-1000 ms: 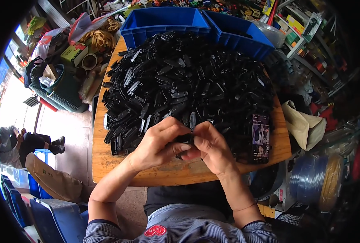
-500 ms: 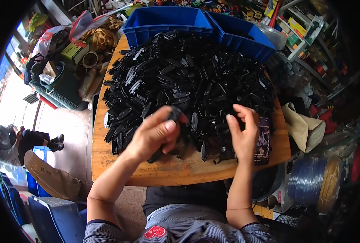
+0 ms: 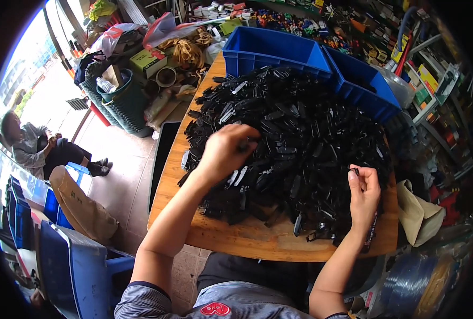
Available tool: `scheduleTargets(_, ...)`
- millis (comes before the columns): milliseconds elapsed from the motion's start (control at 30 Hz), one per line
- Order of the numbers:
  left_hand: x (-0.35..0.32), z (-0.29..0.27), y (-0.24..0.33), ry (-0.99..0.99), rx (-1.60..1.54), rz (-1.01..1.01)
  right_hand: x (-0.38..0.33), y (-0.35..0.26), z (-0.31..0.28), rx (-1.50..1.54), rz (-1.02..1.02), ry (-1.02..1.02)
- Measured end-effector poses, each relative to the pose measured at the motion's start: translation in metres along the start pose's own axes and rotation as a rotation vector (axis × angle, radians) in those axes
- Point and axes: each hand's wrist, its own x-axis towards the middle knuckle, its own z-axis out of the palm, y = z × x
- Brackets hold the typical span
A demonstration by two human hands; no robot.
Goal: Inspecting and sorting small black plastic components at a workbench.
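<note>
A big heap of small black plastic parts [image 3: 300,133] covers a round wooden table [image 3: 257,242]. My left hand [image 3: 228,151] lies on the left middle of the heap, fingers curled around a black part. My right hand [image 3: 364,194] hovers over the heap's right edge, pinching a small black piece between thumb and fingertips.
Two blue plastic bins [image 3: 279,50] stand at the table's far side. A green basket [image 3: 122,101], boxes and bags crowd the floor to the left. A person [image 3: 39,149] sits far left. Blue chairs [image 3: 71,260] stand at lower left. Shelves of goods line the right.
My hands, together at the table's front edge one second ago, have parted. The left reached forward onto the heap; the right moved out to the heap's right side.
</note>
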Motion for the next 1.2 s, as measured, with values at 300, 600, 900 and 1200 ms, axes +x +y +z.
scheduleTargets(300,-0.007,0.016,0.004,-0.208,0.461,0.017,-0.007,-0.005,0.015,0.008,-0.005,-0.003)
scheduleTargets(600,-0.019,0.005,0.051,-0.315,-1.309,-0.639,-0.036,-0.043,0.070,0.451,0.031,-0.323)
scheduleTargets(900,-0.025,0.011,0.064,-0.400,-0.857,-0.447,-0.041,-0.045,0.077,0.202,-0.103,-0.225)
scheduleTargets(1200,-0.026,0.010,0.058,-0.386,-0.787,-0.375,-0.038,-0.038,0.065,0.585,0.124,-0.393)
